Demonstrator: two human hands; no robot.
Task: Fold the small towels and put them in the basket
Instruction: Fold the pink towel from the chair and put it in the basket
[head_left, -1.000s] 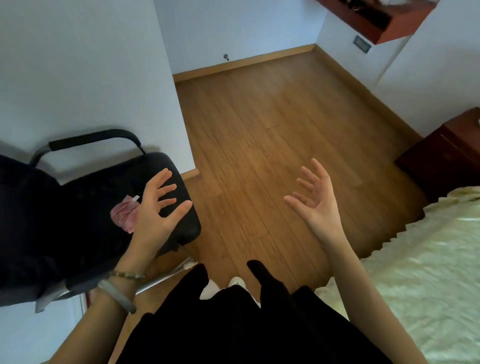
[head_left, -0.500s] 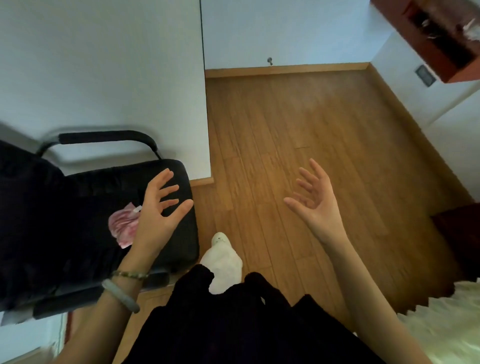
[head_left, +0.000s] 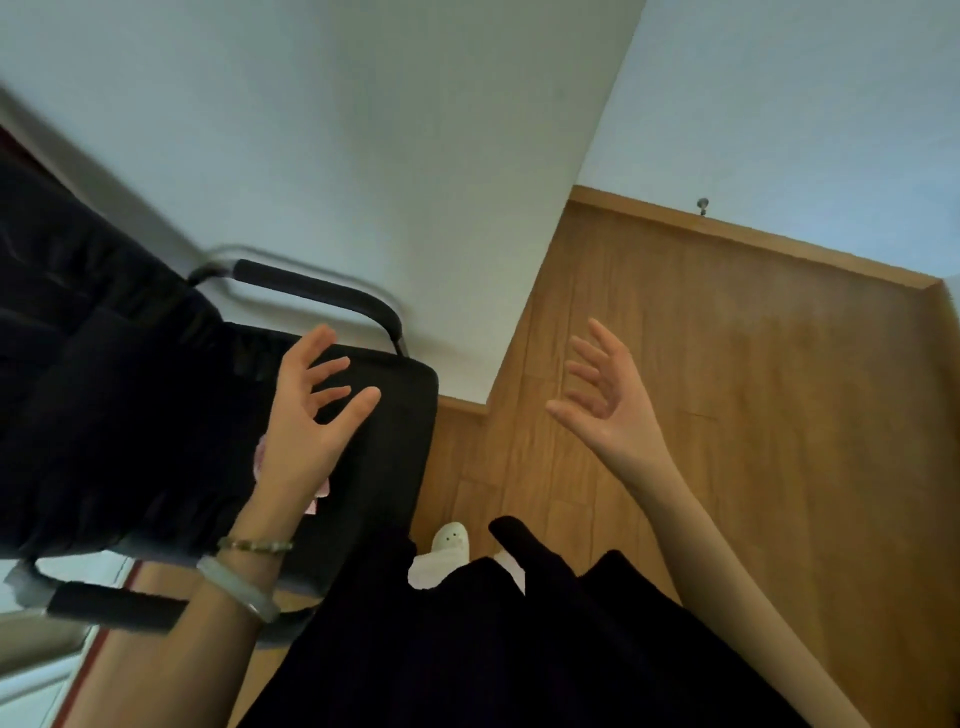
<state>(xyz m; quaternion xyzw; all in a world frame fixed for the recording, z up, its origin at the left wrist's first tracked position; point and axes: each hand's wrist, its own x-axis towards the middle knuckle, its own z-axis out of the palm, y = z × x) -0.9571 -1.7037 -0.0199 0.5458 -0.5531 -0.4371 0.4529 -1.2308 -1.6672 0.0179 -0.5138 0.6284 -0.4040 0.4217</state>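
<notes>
My left hand (head_left: 304, 421) is raised over the black chair seat (head_left: 395, 415), fingers spread, holding nothing. My right hand (head_left: 608, 400) is lifted over the wooden floor (head_left: 753, 415), palm turned inward, fingers spread and empty. A small pink cloth (head_left: 260, 457) lies on the chair seat, mostly hidden behind my left hand. No basket is in view.
The black chair with padded armrests (head_left: 311, 291) stands against a white wall (head_left: 363, 130); dark fabric (head_left: 78, 364) is draped over its left side. My dark clothing (head_left: 493, 649) and a white slipper (head_left: 449, 540) fill the bottom. A wooden baseboard (head_left: 753, 234) lines the far wall.
The view has swung left and tilted; the bed and dark cabinet have left the frame. Both hands keep their raised, spread pose, and the left one now covers more of the pink cloth.
</notes>
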